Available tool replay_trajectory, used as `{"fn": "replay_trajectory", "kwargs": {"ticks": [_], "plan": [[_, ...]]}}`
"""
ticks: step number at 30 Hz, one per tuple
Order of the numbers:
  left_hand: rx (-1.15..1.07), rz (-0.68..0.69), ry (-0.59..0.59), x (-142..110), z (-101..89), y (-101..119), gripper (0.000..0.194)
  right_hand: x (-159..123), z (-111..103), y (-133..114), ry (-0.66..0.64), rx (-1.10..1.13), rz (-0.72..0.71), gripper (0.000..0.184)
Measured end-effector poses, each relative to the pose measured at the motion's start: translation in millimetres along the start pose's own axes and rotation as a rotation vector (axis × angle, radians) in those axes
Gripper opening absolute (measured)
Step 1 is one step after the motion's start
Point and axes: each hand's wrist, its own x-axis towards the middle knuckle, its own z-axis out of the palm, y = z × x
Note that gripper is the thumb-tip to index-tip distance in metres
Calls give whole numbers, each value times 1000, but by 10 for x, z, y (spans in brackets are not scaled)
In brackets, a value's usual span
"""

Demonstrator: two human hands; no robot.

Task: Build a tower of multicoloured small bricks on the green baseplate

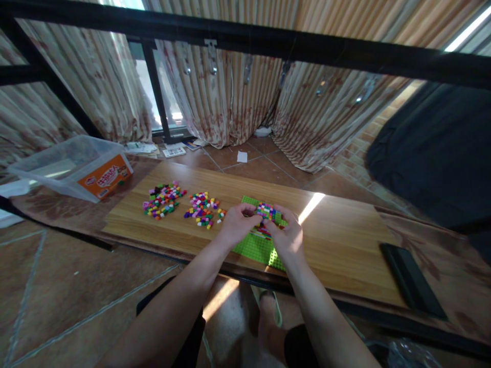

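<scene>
A green studded baseplate (255,248) lies on the wooden board in front of me. On its far half stands a block of multicoloured toy bricks (265,209). My left hand (240,223) grips the left side of the block, thumb and fingers bent against it. From the right, my right hand (287,232) closes on the same block, its thumb near the front and its fingers at the far side. Both thumbs almost meet at the near face. The fingers partly hide the bricks, so single pieces between them cannot be made out.
Two piles of loose bricks, the nearer pile (202,208) and the farther pile (163,199), lie left of the baseplate. A clear plastic box (76,168) with an orange label stands at far left. A black flat object (412,280) lies at right. A dark rail (245,38) crosses beyond the table.
</scene>
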Motion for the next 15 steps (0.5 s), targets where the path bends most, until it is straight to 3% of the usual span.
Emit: {"fn": "replay_trajectory", "kwargs": {"ticks": [9,12,15], "plan": [[-35,9,-7,-32,-6,4,23,0,31,43,-23,129,90,38],[-72,-23,-14,-34,-99,62,25,-1,-11,56,-66,272,170,42],[-89,-70,75,26,-286,88,26,29,-81,73,-44,386,219,44]]}}
